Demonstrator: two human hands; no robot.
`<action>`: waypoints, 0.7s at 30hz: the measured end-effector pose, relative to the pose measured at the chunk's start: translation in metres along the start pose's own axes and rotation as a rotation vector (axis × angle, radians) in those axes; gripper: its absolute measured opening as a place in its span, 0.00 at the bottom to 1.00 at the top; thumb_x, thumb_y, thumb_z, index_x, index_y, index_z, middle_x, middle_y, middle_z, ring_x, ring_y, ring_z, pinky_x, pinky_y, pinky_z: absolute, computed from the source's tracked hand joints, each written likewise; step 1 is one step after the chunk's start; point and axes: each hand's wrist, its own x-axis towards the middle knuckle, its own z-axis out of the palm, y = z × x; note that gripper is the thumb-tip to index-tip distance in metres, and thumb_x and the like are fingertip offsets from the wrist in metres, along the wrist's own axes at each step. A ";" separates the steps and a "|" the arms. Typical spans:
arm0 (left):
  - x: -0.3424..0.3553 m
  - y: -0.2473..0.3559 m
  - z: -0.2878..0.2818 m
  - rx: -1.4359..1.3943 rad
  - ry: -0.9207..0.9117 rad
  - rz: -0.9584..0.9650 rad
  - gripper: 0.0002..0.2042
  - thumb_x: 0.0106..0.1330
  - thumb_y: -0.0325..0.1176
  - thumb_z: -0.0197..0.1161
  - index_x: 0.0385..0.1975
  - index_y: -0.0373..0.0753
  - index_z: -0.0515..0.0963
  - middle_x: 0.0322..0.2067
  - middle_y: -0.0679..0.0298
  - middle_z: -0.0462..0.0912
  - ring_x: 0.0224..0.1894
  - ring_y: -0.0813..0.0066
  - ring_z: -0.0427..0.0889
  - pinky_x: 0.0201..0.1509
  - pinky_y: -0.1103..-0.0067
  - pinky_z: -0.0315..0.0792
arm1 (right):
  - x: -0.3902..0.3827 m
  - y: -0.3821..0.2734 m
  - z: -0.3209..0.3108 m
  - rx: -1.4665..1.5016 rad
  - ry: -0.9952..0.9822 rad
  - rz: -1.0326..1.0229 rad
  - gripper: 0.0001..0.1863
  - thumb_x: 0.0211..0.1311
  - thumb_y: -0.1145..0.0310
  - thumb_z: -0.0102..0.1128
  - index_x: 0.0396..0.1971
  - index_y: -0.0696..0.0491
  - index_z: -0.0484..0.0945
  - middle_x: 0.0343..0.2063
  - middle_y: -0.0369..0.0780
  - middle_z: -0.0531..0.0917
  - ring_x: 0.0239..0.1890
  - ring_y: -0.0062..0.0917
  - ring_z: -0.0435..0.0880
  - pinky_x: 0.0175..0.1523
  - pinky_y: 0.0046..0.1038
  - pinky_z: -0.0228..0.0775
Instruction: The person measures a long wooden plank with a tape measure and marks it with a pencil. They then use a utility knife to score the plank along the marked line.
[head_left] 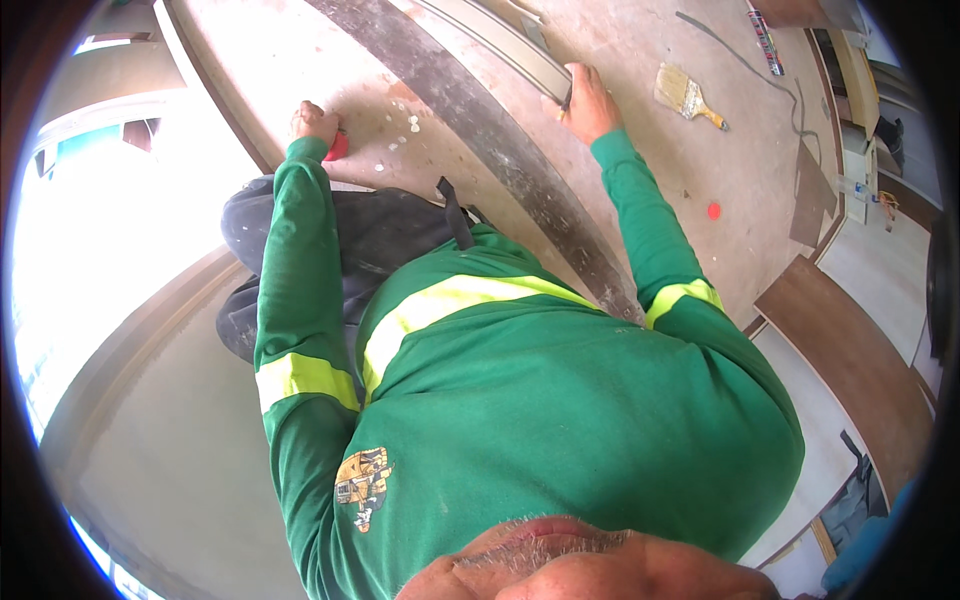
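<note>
Beige long strip [515, 52]: lies right of the dark band [440, 85], near end pinched in the right hand's [592, 103] grip. Left hand [315, 122]: beside a red object [337, 147]; grip state cannot be determined.

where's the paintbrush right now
In the head view, the paintbrush lies at the upper right, just to the right of the person's right hand and above the small red disc, its handle pointing toward the lower right.

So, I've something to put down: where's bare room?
Bare: between the paintbrush and red disc; also beyond the left hand, beside the dark strip. Crowded: around the right hand, pale strip and white flecks.
</note>
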 end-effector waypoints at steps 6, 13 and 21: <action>-0.020 0.037 0.005 -0.032 0.128 0.046 0.26 0.61 0.51 0.71 0.49 0.36 0.79 0.47 0.50 0.82 0.60 0.54 0.75 0.67 0.59 0.67 | -0.071 -0.036 -0.001 0.223 -0.022 -0.024 0.38 0.59 0.51 0.73 0.60 0.61 0.68 0.52 0.56 0.77 0.55 0.51 0.78 0.59 0.45 0.73; 0.003 0.084 0.038 -1.212 -0.148 -0.183 0.32 0.70 0.43 0.69 0.66 0.31 0.66 0.53 0.51 0.79 0.44 0.59 0.85 0.44 0.66 0.84 | -0.135 -0.082 0.038 0.337 -0.113 -0.006 0.38 0.59 0.55 0.74 0.62 0.60 0.67 0.52 0.56 0.76 0.55 0.53 0.77 0.59 0.45 0.72; 0.001 0.091 0.026 -1.489 -0.125 -0.248 0.21 0.71 0.29 0.64 0.61 0.35 0.68 0.41 0.61 0.84 0.35 0.72 0.84 0.30 0.76 0.76 | -0.158 -0.088 0.053 0.296 -0.242 0.065 0.47 0.57 0.54 0.74 0.70 0.59 0.60 0.57 0.55 0.70 0.57 0.54 0.73 0.60 0.47 0.70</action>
